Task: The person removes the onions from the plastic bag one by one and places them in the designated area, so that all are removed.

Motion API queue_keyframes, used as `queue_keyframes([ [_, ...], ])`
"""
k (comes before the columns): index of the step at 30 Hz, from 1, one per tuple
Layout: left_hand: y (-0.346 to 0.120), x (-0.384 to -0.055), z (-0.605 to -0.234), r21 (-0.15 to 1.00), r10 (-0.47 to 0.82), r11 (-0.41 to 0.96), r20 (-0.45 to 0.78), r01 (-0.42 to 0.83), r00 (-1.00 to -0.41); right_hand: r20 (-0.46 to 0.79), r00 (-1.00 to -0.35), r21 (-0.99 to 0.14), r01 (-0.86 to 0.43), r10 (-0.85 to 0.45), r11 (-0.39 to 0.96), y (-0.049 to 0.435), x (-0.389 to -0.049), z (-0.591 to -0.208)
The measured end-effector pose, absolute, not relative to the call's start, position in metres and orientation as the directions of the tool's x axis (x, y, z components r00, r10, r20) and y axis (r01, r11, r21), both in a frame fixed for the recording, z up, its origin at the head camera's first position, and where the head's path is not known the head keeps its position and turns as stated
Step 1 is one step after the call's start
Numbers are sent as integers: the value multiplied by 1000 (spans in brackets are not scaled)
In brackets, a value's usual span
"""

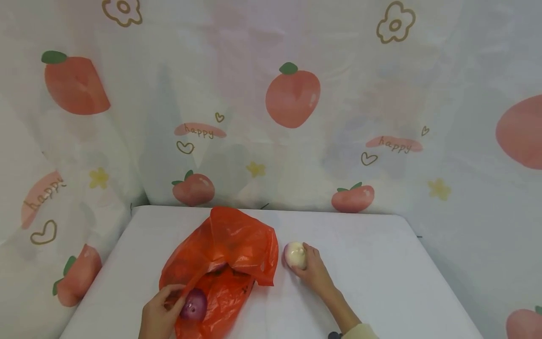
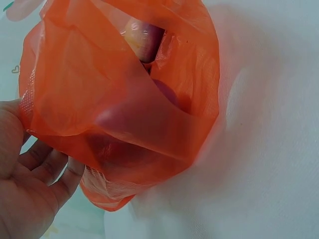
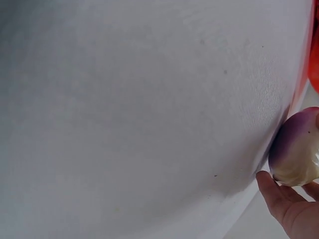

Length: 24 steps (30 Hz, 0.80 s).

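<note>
My left hand (image 1: 160, 313) pinches the rim of a thin red plastic bag (image 1: 237, 235) between thumb and fingers. Inside the bag's mouth a round purple onion (image 1: 195, 306) shows, close to those fingers. Through the film in the left wrist view, more purple shapes appear, with a purple-and-cream piece (image 2: 143, 41) at the opening. To the right of the bag, my right hand (image 1: 315, 273) holds a round purple-and-white onion (image 1: 295, 255) at the table, thumb and fingers round its side. The right wrist view cuts off part of this onion (image 3: 296, 149).
A white-covered table (image 1: 360, 263) lies under both hands. Behind it and to the left hangs a pale curtain (image 1: 237, 155) printed with fruit and hearts. A small dark round object (image 1: 334, 335) sits by the right sleeve (image 1: 360, 332).
</note>
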<state>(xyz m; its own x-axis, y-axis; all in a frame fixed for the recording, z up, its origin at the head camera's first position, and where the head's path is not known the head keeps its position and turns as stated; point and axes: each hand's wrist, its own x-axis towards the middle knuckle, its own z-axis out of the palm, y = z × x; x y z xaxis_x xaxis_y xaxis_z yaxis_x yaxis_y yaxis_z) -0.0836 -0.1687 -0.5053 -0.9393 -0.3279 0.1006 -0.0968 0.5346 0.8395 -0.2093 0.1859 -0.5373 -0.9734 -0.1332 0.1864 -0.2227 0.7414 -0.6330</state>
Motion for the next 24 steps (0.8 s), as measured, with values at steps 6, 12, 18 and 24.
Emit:
queue_keyframes([
  [6,-169,-83,-506,857,-335,506,93,-95,-938,178,-976,-613,-209,-125,762,185,-210,-541],
  [12,-170,-82,-506,858,-338,503,84,-104,-937,216,-971,-583,-214,-104,784,183,-207,-541],
  [18,-170,-82,-503,859,-333,498,60,-122,-941,312,-948,-474,-218,-69,853,177,-193,-527],
  [24,-169,-82,-501,854,-333,502,47,-135,-942,300,-950,-537,-243,-85,808,159,-171,-498],
])
